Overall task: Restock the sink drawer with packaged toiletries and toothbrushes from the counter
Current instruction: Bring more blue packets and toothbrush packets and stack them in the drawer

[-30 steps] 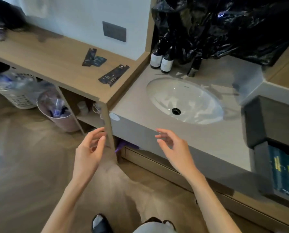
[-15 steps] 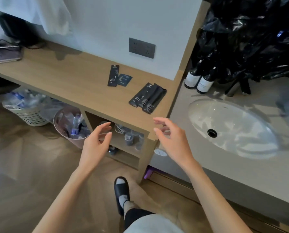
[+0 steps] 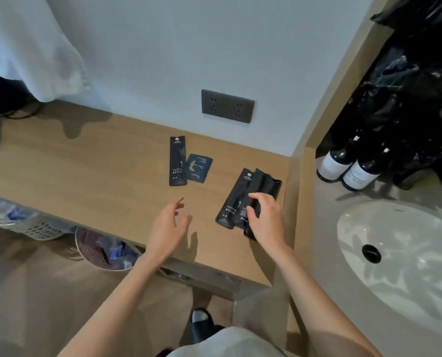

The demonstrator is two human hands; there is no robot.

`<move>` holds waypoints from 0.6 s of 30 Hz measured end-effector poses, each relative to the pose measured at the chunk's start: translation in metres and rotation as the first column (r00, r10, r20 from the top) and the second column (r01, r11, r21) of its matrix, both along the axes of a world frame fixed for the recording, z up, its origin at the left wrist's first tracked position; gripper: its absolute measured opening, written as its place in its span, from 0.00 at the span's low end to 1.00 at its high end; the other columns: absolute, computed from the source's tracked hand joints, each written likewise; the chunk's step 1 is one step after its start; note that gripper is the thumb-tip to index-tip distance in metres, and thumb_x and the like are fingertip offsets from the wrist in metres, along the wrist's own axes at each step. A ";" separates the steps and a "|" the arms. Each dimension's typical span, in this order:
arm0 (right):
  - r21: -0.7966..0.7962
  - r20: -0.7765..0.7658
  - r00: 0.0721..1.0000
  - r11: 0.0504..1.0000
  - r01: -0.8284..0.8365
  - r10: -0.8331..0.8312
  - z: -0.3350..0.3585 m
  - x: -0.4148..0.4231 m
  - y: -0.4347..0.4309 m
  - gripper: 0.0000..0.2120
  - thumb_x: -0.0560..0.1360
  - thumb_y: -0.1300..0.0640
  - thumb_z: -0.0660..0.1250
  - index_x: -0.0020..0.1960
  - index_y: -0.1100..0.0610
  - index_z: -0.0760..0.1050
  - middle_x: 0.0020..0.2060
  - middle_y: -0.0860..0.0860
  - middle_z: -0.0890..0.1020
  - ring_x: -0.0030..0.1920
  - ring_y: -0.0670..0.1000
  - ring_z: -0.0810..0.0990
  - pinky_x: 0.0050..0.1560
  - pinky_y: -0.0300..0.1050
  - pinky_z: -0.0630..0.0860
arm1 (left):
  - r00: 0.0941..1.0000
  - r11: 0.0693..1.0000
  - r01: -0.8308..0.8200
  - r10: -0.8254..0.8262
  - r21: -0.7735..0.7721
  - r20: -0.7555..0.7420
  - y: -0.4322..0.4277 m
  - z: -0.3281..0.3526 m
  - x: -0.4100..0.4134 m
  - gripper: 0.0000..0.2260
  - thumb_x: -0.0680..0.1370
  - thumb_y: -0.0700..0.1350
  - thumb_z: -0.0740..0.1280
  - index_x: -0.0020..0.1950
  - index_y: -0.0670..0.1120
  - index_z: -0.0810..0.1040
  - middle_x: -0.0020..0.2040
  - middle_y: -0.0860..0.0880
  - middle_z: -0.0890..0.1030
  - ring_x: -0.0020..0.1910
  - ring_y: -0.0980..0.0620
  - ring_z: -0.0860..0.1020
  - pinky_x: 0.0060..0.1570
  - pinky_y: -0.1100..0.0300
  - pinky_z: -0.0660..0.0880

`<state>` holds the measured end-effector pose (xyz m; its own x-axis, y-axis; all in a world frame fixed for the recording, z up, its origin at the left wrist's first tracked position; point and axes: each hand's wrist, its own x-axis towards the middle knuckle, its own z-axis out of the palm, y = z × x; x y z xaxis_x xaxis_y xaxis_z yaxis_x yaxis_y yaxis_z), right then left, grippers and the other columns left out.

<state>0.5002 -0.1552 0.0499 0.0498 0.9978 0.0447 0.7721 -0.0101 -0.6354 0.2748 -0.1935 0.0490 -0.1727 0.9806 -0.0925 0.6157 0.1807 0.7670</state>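
On the wooden counter [image 3: 91,176] lie black toothbrush packets. A bundle of three packets [image 3: 243,194] sits near the counter's right end, and my right hand [image 3: 265,217] rests on its near end with the fingers curled around the packets. Farther back lies a single toothbrush packet [image 3: 177,161] with a small dark teal sachet [image 3: 198,168] touching its right side. My left hand [image 3: 169,226] hovers over the counter, fingers spread, holding nothing. The sink drawer is out of view.
A white sink basin [image 3: 405,256] is set in the grey top on the right, with two dark bottles [image 3: 348,166] and black plastic bags [image 3: 408,81] behind it. A grey wall socket [image 3: 227,106] sits above the counter. Bins [image 3: 104,249] stand below on the floor.
The view has swung left from the sink to the counter. Both hands have moved forward over the counter, and my right hand has come down onto the bundle of packets.
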 end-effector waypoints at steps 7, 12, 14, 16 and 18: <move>-0.342 0.118 0.978 0.917 0.205 -0.174 -0.049 -0.013 0.053 0.26 0.76 0.48 0.65 0.73 0.48 0.63 0.76 0.53 0.58 0.74 0.61 0.56 0.70 0.58 0.60 | 0.973 0.981 0.134 -0.157 -0.141 -0.171 0.083 -0.051 -0.039 0.25 0.80 0.46 0.61 0.76 0.46 0.60 0.76 0.45 0.63 0.74 0.46 0.62 0.72 0.52 0.58; -0.521 0.189 0.965 0.814 0.257 -0.184 -0.073 -0.021 0.069 0.36 0.76 0.42 0.63 0.78 0.46 0.50 0.79 0.51 0.45 0.77 0.64 0.46 0.74 0.63 0.54 | 0.913 0.949 0.189 -0.264 -0.252 -0.310 0.134 -0.082 -0.062 0.27 0.80 0.51 0.59 0.78 0.51 0.56 0.80 0.50 0.51 0.78 0.42 0.48 0.75 0.46 0.53; -0.547 0.231 0.958 0.791 0.274 -0.171 -0.080 -0.025 0.070 0.37 0.77 0.40 0.60 0.78 0.46 0.46 0.78 0.50 0.41 0.77 0.63 0.43 0.75 0.61 0.50 | 0.871 0.931 0.202 -0.312 -0.303 -0.380 0.148 -0.088 -0.068 0.27 0.80 0.53 0.57 0.78 0.54 0.54 0.80 0.52 0.49 0.78 0.41 0.43 0.73 0.44 0.54; -0.536 0.298 0.943 0.792 0.293 -0.147 -0.085 -0.030 0.070 0.36 0.78 0.39 0.56 0.78 0.46 0.42 0.78 0.51 0.40 0.77 0.63 0.42 0.76 0.60 0.48 | 0.811 0.904 0.237 -0.385 -0.355 -0.440 0.159 -0.092 -0.075 0.26 0.81 0.54 0.54 0.78 0.56 0.53 0.80 0.53 0.47 0.77 0.41 0.41 0.73 0.44 0.51; -0.509 0.363 0.924 0.806 0.303 -0.117 -0.089 -0.034 0.067 0.35 0.79 0.38 0.53 0.79 0.47 0.40 0.79 0.50 0.41 0.77 0.64 0.43 0.75 0.60 0.49 | 0.770 0.883 0.280 -0.441 -0.376 -0.462 0.165 -0.096 -0.082 0.25 0.81 0.53 0.53 0.78 0.57 0.51 0.80 0.52 0.47 0.78 0.41 0.41 0.73 0.44 0.51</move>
